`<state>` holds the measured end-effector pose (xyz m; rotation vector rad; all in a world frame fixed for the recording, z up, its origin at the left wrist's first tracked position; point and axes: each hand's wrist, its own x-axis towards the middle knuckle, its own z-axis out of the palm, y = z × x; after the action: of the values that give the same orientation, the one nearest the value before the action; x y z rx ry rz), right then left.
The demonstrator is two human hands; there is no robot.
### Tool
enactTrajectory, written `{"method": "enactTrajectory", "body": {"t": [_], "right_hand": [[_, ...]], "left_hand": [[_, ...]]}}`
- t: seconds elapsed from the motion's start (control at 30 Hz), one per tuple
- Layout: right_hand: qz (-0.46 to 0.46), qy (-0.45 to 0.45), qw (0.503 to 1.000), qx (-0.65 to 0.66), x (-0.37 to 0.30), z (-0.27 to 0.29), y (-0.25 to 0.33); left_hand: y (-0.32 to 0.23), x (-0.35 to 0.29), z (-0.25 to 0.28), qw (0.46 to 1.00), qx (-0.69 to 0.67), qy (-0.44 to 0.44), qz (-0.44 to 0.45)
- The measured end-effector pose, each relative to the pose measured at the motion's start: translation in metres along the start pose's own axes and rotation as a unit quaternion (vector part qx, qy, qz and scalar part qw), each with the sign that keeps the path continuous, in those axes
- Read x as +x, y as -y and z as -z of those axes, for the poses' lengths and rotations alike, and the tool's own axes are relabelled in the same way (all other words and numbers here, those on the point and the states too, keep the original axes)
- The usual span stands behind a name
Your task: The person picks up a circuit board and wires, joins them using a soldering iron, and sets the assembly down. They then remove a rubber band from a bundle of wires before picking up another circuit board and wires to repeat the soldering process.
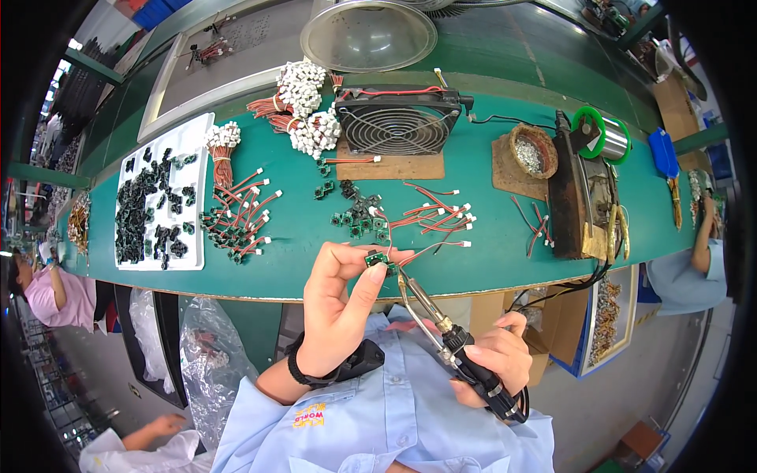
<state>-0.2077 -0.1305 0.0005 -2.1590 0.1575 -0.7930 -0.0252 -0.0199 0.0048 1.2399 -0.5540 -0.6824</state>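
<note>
My left hand [335, 319] pinches a small green circuit board [376, 258] between thumb and fingers, above the bench's front edge. Thin red and white wires with white plugs run close by it, though which ones are joined to it I cannot tell. Wrapped around the black handle of a soldering iron [460, 344] is my right hand [498, 356]. The iron's tip, with a thin metal feed tube beside it, reaches the board's right side. Beyond my fingers lie a heap of small boards [359, 217] and several loose wire leads [430, 217].
Behind stands a black fan [398, 126]. White-plugged wire bundles [303, 106] and a white tray [199, 193] of black parts lie left. To the right are a round bowl [532, 151], a green solder spool [611, 135] and a metal box [568, 197]. Co-workers sit at both sides.
</note>
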Motion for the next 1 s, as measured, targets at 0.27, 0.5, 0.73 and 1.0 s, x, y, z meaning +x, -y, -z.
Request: {"method": "enactTrajectory", "body": {"t": [0.27,0.5,0.73,1.0], "right_hand": [[-0.002,0.003,1.000,0.006,-0.001,0.002,0.001],[0.016,-0.009,1.000,0.001,0.000,0.006,-0.005],[-0.190,-0.343,0.919,-0.033,0.019,-0.007,-0.066],[-0.124,-0.243,0.962,-0.012,0.007,0.010,-0.028]], "left_hand": [[0.000,0.001,0.000,1.000,0.002,-0.003,0.001],[-0.003,0.003,0.005,0.999,-0.024,-0.007,0.043],[-0.006,0.005,0.015,0.983,-0.144,0.034,0.108],[-0.009,0.001,0.020,0.987,-0.098,0.042,0.123]]}}
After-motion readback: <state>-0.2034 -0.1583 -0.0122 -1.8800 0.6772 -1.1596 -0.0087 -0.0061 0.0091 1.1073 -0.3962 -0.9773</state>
